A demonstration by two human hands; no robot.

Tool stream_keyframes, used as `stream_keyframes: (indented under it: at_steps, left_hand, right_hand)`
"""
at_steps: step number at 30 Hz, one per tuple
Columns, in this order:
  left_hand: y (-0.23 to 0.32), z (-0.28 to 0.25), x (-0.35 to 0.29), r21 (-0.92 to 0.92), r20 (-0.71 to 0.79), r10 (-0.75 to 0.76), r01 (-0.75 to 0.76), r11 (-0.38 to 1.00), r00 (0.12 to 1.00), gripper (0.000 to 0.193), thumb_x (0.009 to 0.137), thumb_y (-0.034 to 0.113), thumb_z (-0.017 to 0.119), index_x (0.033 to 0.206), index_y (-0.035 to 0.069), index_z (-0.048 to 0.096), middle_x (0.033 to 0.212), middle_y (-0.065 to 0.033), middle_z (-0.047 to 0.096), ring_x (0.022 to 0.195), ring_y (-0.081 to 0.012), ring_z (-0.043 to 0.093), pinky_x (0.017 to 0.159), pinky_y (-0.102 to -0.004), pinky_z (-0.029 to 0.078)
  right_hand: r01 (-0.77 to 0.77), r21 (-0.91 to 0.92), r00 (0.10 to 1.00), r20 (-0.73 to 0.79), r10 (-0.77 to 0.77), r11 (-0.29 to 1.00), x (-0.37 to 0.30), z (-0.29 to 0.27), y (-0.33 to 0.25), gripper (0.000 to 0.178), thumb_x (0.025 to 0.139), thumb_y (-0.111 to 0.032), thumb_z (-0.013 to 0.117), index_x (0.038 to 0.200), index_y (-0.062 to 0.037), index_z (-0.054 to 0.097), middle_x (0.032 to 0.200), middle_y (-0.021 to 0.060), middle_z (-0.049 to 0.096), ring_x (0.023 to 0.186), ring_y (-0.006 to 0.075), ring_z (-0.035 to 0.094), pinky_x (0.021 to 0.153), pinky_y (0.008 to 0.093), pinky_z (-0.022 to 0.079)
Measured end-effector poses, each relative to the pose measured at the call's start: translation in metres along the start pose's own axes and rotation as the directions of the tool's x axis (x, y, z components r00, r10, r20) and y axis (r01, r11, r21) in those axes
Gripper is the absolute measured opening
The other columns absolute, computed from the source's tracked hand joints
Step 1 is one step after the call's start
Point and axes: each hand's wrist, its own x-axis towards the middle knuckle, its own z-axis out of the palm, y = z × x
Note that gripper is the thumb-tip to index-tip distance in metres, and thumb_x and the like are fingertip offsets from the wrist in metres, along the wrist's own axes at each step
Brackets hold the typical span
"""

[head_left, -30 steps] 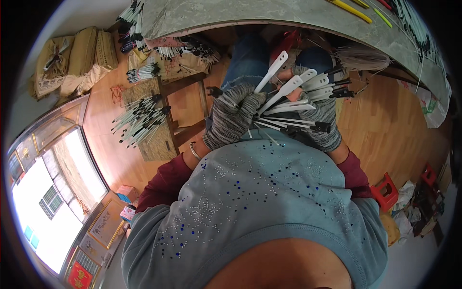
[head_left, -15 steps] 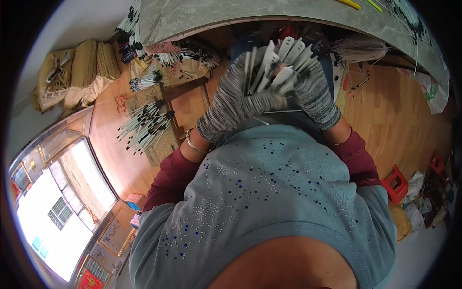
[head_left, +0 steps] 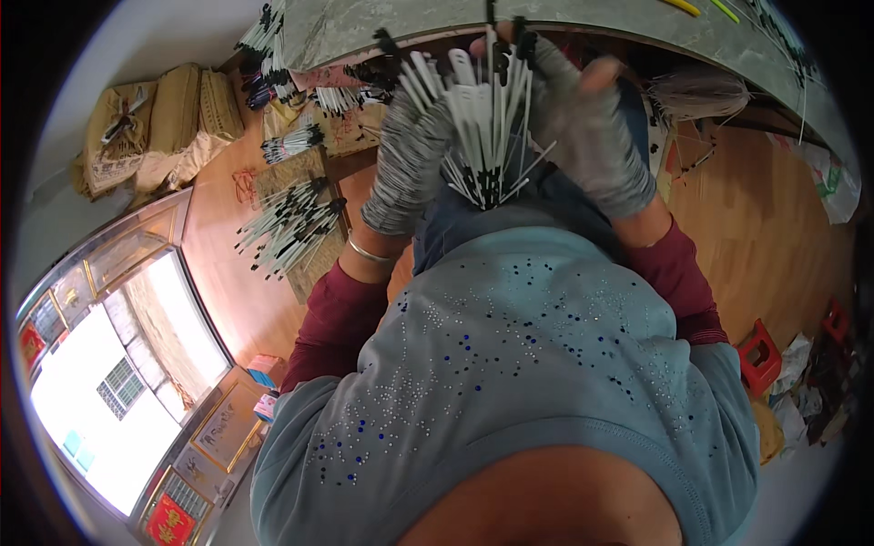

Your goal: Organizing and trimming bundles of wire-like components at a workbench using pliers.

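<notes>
A bundle of thin white sticks with black ends [head_left: 478, 123] stands fanned out over my lap, with a few wider white strips among the sticks. Along its left side, my left hand [head_left: 411, 150], in a grey striped knit glove, holds the bundle; its fingers are mostly hidden behind the sticks. My right hand [head_left: 592, 136], gloved alike and smeared by motion, is at the right side of the bundle. Its bare thumb is stretched away from the sticks, and the hand looks open.
A grey stone-patterned table [head_left: 391, 41] curves across the far side. More black-tipped sticks [head_left: 289, 223] lie on a board [head_left: 314, 268] to my left. Brown sacks [head_left: 168, 109] stand at the far left wall. At right are a red stool [head_left: 758, 357] and coiled thin strands [head_left: 699, 94].
The bundle has turned more upright, with black ends now showing at top and bottom. My right hand has opened and its thumb has lifted off the sticks. My left hand has shifted slightly left.
</notes>
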Motion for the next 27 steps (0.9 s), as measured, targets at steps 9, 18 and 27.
stream_keyframes:
  at_steps: [9,18,27]
  left_hand:
    - [-0.024,-0.05,0.005,0.248,0.042,0.035,-0.044,0.968,0.999,0.034,0.078,0.031,0.046,0.102,0.006,0.043,0.097,-0.0053,0.05,0.086,-0.0171,0.051,0.077,-0.0302,0.041]
    - [-0.009,-0.031,-0.001,-0.408,0.142,-0.113,0.162,0.899,0.983,0.041,0.076,0.028,0.05,0.108,0.005,0.038,0.093,-0.0082,0.051,0.081,-0.0169,0.052,0.07,-0.029,0.045]
    - [0.012,-0.018,-0.01,-0.158,0.062,0.001,0.008,0.987,0.998,0.047,0.075,0.024,0.053,0.113,0.005,0.034,0.088,-0.0083,0.052,0.078,-0.0164,0.053,0.065,-0.0261,0.046]
  right_hand:
    - [0.158,-0.73,0.933,0.331,0.142,0.665,-0.03,-0.035,0.034,0.034,0.076,-0.034,0.048,0.099,-0.0084,0.05,0.096,0.0052,0.052,0.093,0.0158,0.046,0.084,0.0276,0.033]
    - [-0.447,-0.165,0.887,0.049,0.46,0.879,-0.029,-0.017,0.039,0.027,0.075,-0.023,0.052,0.095,-0.0046,0.052,0.084,0.0031,0.055,0.076,0.008,0.049,0.07,0.0212,0.039]
    - [-0.282,-0.306,0.943,-0.263,0.204,0.909,-0.031,0.013,0.021,0.023,0.076,-0.02,0.052,0.09,-0.0021,0.052,0.075,0.0019,0.053,0.068,0.0085,0.05,0.061,0.0214,0.041]
